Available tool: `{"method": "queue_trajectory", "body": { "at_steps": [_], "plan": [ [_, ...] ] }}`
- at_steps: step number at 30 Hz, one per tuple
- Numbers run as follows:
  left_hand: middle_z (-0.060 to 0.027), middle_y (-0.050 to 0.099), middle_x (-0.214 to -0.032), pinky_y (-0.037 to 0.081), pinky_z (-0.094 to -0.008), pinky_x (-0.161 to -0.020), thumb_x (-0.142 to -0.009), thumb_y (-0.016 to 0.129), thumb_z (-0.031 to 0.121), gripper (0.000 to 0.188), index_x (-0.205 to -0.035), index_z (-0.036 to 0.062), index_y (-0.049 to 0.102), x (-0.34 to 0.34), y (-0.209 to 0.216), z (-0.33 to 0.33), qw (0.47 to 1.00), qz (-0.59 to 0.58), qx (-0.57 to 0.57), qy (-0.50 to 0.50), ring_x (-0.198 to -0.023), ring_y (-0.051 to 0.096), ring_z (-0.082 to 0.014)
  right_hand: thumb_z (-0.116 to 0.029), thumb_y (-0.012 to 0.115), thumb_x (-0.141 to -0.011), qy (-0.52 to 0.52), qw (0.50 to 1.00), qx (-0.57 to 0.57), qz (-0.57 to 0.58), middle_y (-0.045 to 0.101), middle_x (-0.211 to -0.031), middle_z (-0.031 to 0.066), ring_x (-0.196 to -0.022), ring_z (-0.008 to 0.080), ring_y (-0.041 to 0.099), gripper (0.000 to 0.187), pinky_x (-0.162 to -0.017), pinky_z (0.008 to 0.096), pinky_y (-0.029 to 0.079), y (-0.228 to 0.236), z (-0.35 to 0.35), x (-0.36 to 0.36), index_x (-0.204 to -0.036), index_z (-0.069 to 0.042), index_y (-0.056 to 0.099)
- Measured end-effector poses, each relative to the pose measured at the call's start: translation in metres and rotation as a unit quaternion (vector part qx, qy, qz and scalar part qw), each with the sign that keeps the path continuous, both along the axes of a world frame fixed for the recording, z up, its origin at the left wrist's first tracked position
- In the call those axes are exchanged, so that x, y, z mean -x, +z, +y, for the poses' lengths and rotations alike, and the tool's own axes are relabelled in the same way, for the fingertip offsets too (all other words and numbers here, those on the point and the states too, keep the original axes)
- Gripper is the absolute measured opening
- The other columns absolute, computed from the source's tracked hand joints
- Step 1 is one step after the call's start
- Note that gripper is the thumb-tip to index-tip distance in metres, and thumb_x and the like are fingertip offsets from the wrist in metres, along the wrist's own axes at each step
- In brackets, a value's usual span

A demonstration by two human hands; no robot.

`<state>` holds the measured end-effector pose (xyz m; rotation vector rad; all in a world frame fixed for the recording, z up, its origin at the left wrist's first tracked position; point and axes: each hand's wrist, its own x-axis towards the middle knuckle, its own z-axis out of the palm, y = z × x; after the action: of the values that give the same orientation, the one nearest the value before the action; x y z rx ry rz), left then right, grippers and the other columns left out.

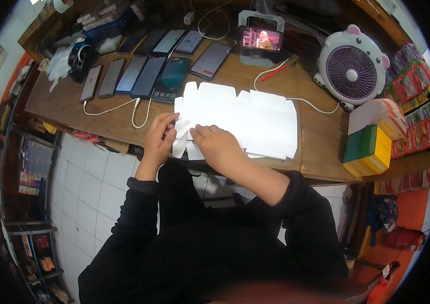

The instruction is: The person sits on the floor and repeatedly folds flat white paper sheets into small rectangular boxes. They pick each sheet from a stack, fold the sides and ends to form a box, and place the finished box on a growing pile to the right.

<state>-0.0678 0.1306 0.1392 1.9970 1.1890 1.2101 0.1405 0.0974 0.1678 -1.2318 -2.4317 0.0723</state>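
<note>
An unfolded white cardboard box blank with tabs along its edges lies flat at the desk's front edge. At its left end my left hand has its fingers curled around a small flap, thumb close to the card. My right hand rests palm down on the blank's lower left part, fingers stretched out and pressing beside that flap. The underside of the blank and the tips of some left fingers are hidden.
Several phones lie in rows at the left, some on white cables. A propped phone plays video at the back. A bear-shaped fan, a yellow-green box and hanging sachets are at the right. A red pen-like stick lies behind.
</note>
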Motion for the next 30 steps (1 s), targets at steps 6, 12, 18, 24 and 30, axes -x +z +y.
{"method": "queue_trajectory", "body": {
  "at_steps": [6, 12, 18, 24, 30],
  "plan": [
    [-0.0084, 0.057, -0.121, 0.046, -0.027, -0.077, -0.096, 0.058, 0.029, 0.037, -0.126, 0.0076, 0.062, 0.003, -0.004, 0.001, 1.0, -0.023, -0.002, -0.012, -0.088, 0.055, -0.0159, -0.013, 0.06, -0.085, -0.037, 0.998, 0.042, 0.014, 0.068, -0.1, 0.0061, -0.09, 0.0249, 0.066, 0.026, -0.075, 0.0362, 0.054, 0.001, 0.0, -0.004, -0.109, -0.009, 0.07],
    [-0.008, 0.053, -0.122, 0.043, -0.0253, -0.075, -0.097, 0.056, 0.037, 0.045, -0.129, 0.006, 0.059, 0.009, -0.011, 0.003, 0.998, -0.055, 0.003, -0.021, -0.083, 0.051, -0.0125, -0.023, 0.06, -0.09, -0.053, 0.993, 0.024, 0.105, 0.069, -0.093, 0.0033, -0.087, 0.0251, 0.066, 0.018, -0.073, 0.0361, 0.054, 0.029, -0.004, -0.008, -0.1, -0.015, 0.074],
    [-0.0038, 0.048, -0.122, 0.042, -0.0237, -0.074, -0.1, 0.053, 0.037, 0.046, -0.134, 0.0057, 0.054, 0.015, -0.017, 0.008, 0.987, -0.152, 0.04, -0.037, -0.081, 0.048, -0.0092, -0.009, 0.064, -0.087, -0.028, 0.985, -0.052, 0.164, 0.071, -0.101, 0.004, -0.09, 0.0256, 0.067, 0.024, -0.076, 0.0335, 0.054, 0.078, -0.041, -0.038, -0.109, -0.015, 0.072],
    [-0.0031, 0.049, -0.12, 0.041, -0.0209, -0.066, -0.098, 0.056, 0.013, 0.03, -0.126, 0.0028, 0.054, 0.007, -0.004, -0.033, 0.958, -0.281, 0.033, 0.047, -0.076, 0.048, -0.0065, 0.003, 0.068, -0.082, -0.101, 0.937, -0.158, 0.295, 0.068, -0.085, 0.0081, -0.073, 0.0256, 0.066, 0.025, -0.064, 0.0323, 0.051, 0.128, -0.116, -0.071, -0.103, -0.009, 0.069],
    [-0.0154, 0.055, -0.124, 0.048, -0.0346, -0.087, -0.073, 0.084, 0.035, 0.059, -0.121, 0.0106, 0.061, -0.038, 0.029, -0.138, 0.989, -0.042, -0.137, -0.036, -0.108, 0.058, -0.0273, 0.001, 0.069, -0.084, -0.097, 0.959, -0.181, 0.194, 0.069, -0.086, 0.0136, -0.07, 0.0273, 0.067, 0.029, -0.064, 0.033, 0.052, 0.143, -0.181, -0.086, -0.111, -0.004, 0.062]
  ]
}}
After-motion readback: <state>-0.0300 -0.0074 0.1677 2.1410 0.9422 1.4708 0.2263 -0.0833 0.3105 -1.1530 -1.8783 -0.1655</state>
